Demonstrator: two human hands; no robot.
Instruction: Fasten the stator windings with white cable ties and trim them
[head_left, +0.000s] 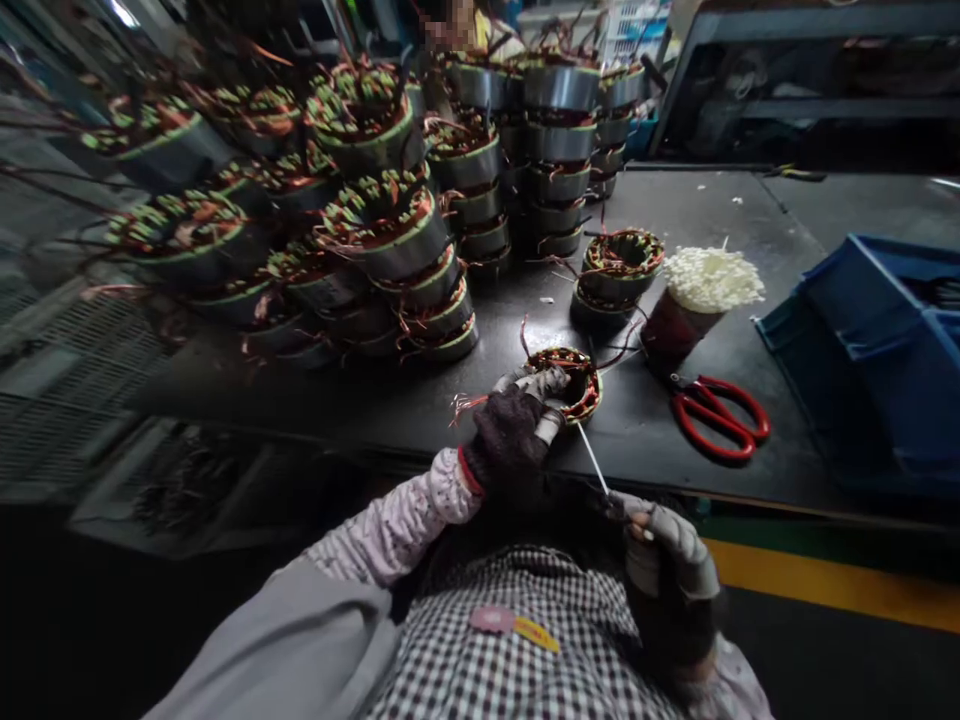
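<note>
My left hand [517,425], in a dark knitted glove, is closed on a motor stator [574,380] with copper windings that rests at the front edge of the black table [690,210]. My right hand [667,565], also gloved, is pinched shut on a thin white tube or thread [592,460] that runs up to the stator. Reddish wire ends [469,405] stick out to the left of my left hand.
Tall stacks of wound stators [390,220] fill the left and back of the table. One more stator [619,265], a cup of white sleeves [705,285], red scissors [716,415] and a blue bin [885,350] lie to the right. A yellow stripe [840,585] marks the floor.
</note>
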